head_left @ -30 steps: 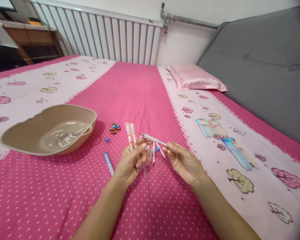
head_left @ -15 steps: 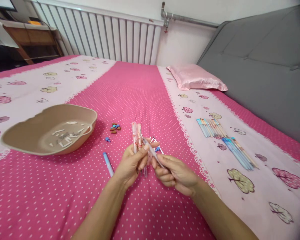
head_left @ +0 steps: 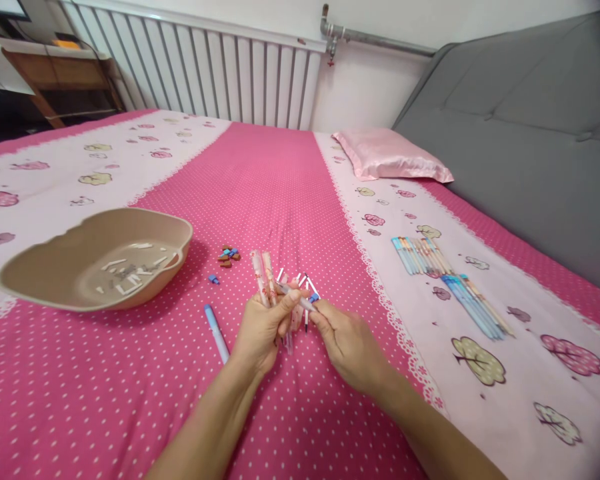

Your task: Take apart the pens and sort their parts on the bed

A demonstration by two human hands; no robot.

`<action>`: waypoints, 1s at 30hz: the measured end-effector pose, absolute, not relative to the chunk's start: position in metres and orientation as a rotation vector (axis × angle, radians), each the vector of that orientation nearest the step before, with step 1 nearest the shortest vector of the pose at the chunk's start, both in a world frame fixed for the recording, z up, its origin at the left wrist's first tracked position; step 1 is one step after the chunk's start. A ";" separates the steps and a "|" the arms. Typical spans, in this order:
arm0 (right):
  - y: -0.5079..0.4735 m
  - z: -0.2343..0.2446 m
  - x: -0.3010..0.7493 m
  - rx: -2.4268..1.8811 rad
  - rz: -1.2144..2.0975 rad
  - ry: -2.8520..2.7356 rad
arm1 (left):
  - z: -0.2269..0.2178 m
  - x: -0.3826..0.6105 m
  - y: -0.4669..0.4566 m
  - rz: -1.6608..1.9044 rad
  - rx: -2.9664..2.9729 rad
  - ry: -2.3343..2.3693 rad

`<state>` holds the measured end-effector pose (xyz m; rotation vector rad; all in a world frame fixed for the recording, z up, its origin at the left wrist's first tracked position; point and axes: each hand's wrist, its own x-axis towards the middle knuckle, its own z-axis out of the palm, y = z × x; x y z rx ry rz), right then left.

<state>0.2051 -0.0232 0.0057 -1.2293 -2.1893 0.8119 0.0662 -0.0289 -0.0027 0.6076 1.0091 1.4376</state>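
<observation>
Two pink-patterned barrels were gripped by the left hand, fingers wrapped round, far ends pointed away; a slim pale barrel was pinched at its near right end by the right hand, fingers curled closed; its far left end was seen by the left fingers, contact unclear; both hands were held close together above the pink dotted bedspread; white sticks and a blue clip were seen between and beyond the hands, partly covered; a blue pen was seen just left of the left wrist; brown and blue bits were piled farther off; a beige basin was placed at left, white strips scattered inside; two groups of pens were lined up at right; a pink pillow was placed far right.
</observation>
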 end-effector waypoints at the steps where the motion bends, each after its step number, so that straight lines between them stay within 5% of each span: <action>1: -0.023 0.006 0.205 -1.235 0.764 -2.193 | -0.003 0.067 -0.029 1.450 0.600 1.021; 4: -0.021 0.007 0.206 -1.148 0.928 -2.129 | -0.001 0.065 -0.028 1.477 0.594 1.032; 10: -0.013 0.012 0.215 -0.935 2.018 -1.471 | 0.004 0.051 -0.025 1.566 0.583 0.928; 15: -0.010 0.011 0.217 -0.770 2.416 -1.089 | 0.006 0.054 -0.027 1.483 0.643 0.841; 24: -0.012 0.006 0.213 -0.549 2.596 -0.839 | 0.003 0.060 -0.031 1.403 0.662 0.733; 30: -0.015 0.004 0.208 -0.804 2.161 -1.323 | 0.005 0.064 -0.029 1.534 0.648 0.816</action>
